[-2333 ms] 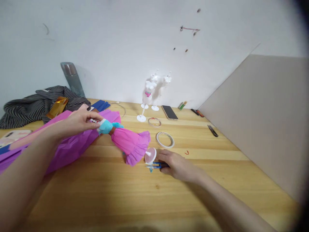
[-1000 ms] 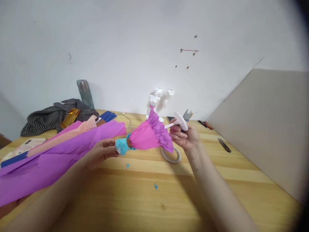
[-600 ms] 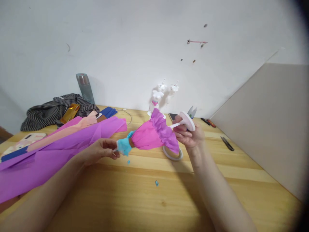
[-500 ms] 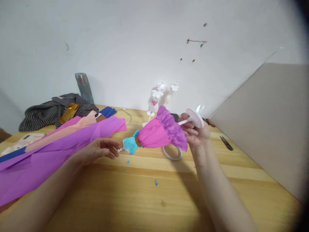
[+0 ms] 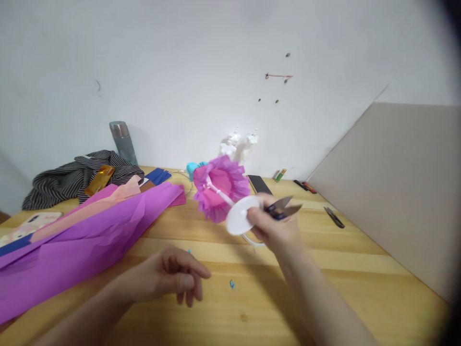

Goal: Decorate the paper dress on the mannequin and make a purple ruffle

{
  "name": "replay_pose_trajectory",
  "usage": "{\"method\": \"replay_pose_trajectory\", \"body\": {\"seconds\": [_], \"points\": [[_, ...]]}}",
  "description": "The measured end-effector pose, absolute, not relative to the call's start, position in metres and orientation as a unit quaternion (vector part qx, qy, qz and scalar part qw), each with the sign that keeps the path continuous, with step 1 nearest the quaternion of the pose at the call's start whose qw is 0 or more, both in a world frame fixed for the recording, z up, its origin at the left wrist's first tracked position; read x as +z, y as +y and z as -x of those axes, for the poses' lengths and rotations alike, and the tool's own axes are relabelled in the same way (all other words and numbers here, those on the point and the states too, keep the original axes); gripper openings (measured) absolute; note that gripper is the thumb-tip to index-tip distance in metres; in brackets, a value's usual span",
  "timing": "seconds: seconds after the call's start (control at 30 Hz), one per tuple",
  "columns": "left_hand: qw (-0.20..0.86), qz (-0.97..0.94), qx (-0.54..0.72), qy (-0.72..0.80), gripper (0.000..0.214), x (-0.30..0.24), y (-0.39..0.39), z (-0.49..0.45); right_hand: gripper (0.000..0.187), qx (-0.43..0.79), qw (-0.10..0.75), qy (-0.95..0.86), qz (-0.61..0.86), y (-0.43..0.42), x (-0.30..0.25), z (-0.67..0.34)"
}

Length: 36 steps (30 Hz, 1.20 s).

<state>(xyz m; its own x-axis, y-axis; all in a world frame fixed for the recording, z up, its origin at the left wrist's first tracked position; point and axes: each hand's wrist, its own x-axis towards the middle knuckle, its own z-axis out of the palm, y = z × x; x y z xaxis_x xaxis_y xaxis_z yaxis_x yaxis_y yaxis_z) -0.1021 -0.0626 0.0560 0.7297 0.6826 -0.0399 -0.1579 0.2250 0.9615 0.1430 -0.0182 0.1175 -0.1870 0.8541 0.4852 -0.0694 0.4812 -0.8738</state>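
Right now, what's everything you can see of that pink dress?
The dress is pink with a ruffled purple hem and a blue top, partly hidden; it looks papery. It tilts above the table, hem open toward us, a white pole running into it. The right hand grips the pole's round base, not the dress.

Left hand (image 5: 169,278) off the teal top (image 5: 194,169), dropped to between 7 and 8 o'clock of the base (image 5: 235,218), fingers loosely curled. Top swings from about 8 to 10 o'clock of base; skirt (image 5: 236,185) opens toward viewer, inside showing. Right hand (image 5: 277,228): thumb now over base's underside. Snips (image 5: 283,208) tip from 1 toward 2 o'clock. Tape roll (image 5: 254,243) more covered; green box (image 5: 280,175) uncovered.
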Motion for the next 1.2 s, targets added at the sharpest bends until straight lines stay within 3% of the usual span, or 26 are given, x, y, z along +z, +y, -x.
{"method": "replay_pose_trajectory", "body": {"seconds": [0.1,0.27,0.53,0.7,0.87,0.97,1.1,1.2], "points": [[0.722,-0.507,0.400,0.249,0.029,0.051,-0.072,0.083,0.014,0.239,0.499,-0.800,0.231,-0.032,0.107,-0.120],[0.753,-0.400,0.477,0.211,0.019,0.047,-0.066,0.078,0.034,0.034,0.514,-0.846,0.135,-0.041,0.086,-0.096],[0.759,-0.393,0.466,0.229,0.027,0.045,-0.056,0.096,0.033,-0.049,0.443,-0.890,0.096,-0.040,0.066,-0.083],[0.741,-0.389,0.486,0.252,0.016,0.042,-0.054,0.094,0.026,-0.101,0.396,-0.906,0.110,-0.038,0.059,-0.075],[0.737,-0.367,0.475,0.310,0.022,0.036,-0.052,0.096,0.034,-0.061,0.350,-0.930,0.096,-0.041,0.064,-0.079],[0.720,-0.389,0.474,0.326,0.025,0.022,-0.048,0.098,0.043,0.019,0.276,-0.950,0.146,-0.049,0.078,-0.084],[0.710,-0.467,0.448,0.279,0.033,-0.001,-0.037,0.097,0.017,0.123,0.189,-0.939,0.259,-0.057,0.103,-0.102],[0.726,-0.474,0.437,0.238,0.045,-0.014,-0.028,0.097,0.014,0.197,0.110,-0.930,0.291,-0.057,0.120,-0.122]]}}
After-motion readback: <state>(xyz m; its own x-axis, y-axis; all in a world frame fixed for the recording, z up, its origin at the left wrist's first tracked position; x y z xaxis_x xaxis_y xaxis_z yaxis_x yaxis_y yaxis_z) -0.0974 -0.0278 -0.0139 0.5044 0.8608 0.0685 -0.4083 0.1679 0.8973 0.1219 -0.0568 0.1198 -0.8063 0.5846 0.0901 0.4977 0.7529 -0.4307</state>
